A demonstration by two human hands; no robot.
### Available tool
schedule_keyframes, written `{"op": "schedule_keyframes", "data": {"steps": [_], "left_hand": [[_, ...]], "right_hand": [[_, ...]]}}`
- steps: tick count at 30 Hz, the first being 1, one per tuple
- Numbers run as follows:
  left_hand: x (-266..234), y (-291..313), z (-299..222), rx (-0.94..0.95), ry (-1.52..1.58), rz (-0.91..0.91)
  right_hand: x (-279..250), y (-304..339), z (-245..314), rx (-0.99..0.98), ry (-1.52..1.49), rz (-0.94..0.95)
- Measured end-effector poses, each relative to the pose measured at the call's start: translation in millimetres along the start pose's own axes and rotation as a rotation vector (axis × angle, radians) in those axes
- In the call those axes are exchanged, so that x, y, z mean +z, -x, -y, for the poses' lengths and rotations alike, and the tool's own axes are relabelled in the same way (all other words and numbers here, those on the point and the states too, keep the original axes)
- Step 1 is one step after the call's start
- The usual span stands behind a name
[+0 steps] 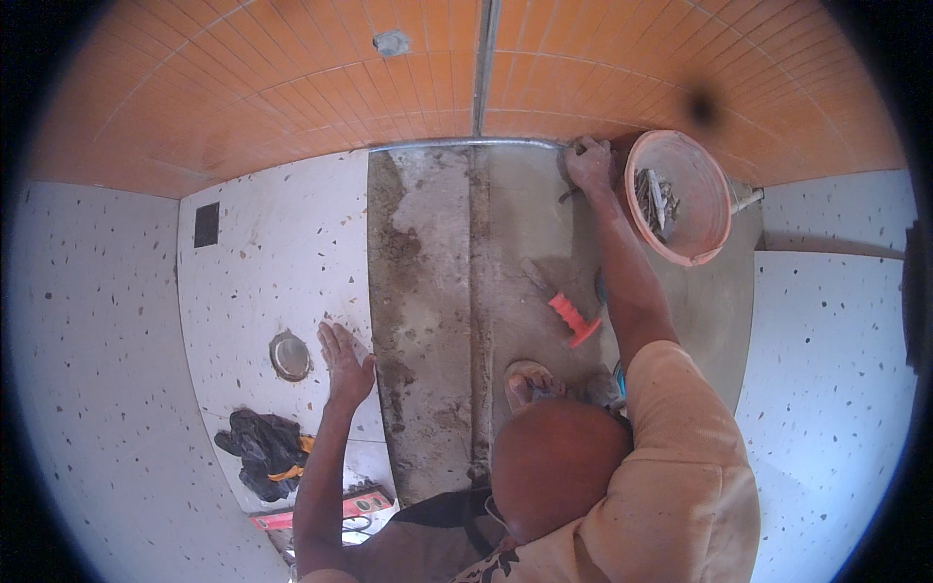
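Note:
My left hand point(342, 364) lies flat with its fingers stretched out on a white speckled floor tile point(292, 253), close to the tile's right edge. My right hand point(591, 165) reaches to the foot of the orange wall, its fingers closed. A small dark thing shows at that hand, but what it grips is mostly hidden. Just left of it, a grey pipe point(457, 143) runs along the wall base. On the bare cement floor point(428, 272), nearer me, rests a chisel with an orange-red guarded handle point(573, 319). My bent knee point(559, 471) shows at the lower middle.
A pink bucket point(721, 209) holding debris stands right of my right hand. By my left forearm lie a crumpled black bag point(260, 452) and a red spirit level point(369, 503). The tile has a round opening point(290, 357) and a dark square point(206, 224).

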State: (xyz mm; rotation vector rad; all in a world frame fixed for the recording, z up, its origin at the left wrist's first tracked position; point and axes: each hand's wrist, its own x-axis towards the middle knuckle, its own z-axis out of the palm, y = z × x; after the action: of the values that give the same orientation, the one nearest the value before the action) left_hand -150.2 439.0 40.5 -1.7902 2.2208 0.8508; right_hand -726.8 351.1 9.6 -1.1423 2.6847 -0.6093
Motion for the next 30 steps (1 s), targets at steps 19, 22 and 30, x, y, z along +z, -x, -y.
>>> {"op": "schedule_keyframes", "data": {"steps": [19, 22, 30], "left_hand": [[9, -1, 8, 0.070, -0.021, -0.067], [9, -4, 4, 0.070, -0.006, -0.053], [11, -5, 13, 0.090, -0.044, -0.074]], "right_hand": [[-34, 65, -12, -0.228, -0.082, 0.159], [-47, 101, -14, -0.211, -0.098, 0.310], [-83, 203, 32, -0.164, -0.287, 0.704]]}}
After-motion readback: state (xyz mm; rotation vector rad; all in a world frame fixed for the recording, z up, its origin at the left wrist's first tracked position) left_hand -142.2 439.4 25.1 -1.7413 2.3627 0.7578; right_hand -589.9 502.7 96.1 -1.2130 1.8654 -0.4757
